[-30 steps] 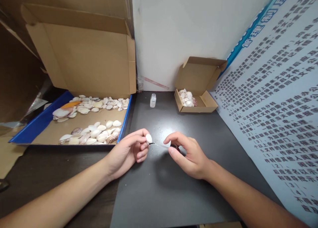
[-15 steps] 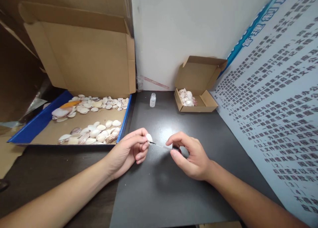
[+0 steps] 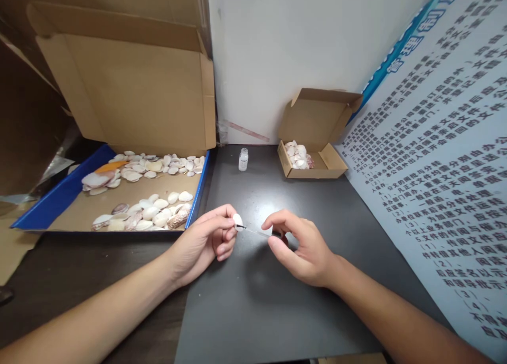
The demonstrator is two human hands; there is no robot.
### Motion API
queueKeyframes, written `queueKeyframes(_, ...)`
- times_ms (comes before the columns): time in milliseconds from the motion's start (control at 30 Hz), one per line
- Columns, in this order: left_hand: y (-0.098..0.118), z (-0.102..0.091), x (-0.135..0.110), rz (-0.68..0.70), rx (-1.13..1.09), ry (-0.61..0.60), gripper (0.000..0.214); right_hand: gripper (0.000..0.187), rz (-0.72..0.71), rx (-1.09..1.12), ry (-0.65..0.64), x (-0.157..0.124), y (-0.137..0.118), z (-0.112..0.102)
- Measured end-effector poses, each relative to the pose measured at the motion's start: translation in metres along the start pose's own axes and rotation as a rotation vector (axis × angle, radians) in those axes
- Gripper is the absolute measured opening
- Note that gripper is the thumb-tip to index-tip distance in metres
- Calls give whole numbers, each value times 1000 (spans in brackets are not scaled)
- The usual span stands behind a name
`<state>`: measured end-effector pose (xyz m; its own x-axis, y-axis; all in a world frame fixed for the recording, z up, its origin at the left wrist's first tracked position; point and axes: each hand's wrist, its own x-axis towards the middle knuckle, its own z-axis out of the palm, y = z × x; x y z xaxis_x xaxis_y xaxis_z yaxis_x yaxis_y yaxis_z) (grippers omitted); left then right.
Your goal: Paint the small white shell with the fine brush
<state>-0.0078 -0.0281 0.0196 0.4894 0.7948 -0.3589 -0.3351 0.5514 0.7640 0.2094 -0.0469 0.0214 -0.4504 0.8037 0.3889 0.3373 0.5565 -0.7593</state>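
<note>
Between the thumb and fingertips of my left hand (image 3: pixel 212 234) is a small white seashell (image 3: pixel 237 221). My right hand (image 3: pixel 303 248) pinches the dark cap of a small brush (image 3: pixel 259 233), which has a clear thin stem and a dark tip. That tip lies against the shell or just in front of it; I cannot tell which. Behind both hands, a small uncapped glass bottle (image 3: pixel 243 160) with whitish contents stands upright on the dark table mat (image 3: pixel 253 311).
At the left, an open blue-edged cardboard box (image 3: pixel 87 211) holds several shells in two groups and an orange piece (image 3: pixel 111 166). A smaller open cardboard box (image 3: pixel 320 168) with white shells stands at the back right. A printed board (image 3: pixel 443 168) borders the right side.
My right hand has moved slightly left, carrying the brush tip a little further across the shell. My left hand stays in place with the shell.
</note>
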Motion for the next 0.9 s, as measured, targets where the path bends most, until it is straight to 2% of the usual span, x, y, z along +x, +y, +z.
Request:
queueKeyframes(167, 0, 0, 0, -6, 3, -12, 10, 21, 87, -30, -48, 1, -1, 3)
queueKeyframes(433, -1, 1, 0, 1, 5, -12, 9, 14, -40, 7, -3, 0, -2, -1)
queueKeyframes(667, -1, -2, 0, -1, 9, -20, 9, 25, 32, -53, 34, 0, -1, 2)
queueKeyframes(900, -1, -1, 1, -4, 5, -15, 10, 21, -32, -10, 14, -1, 1, 1)
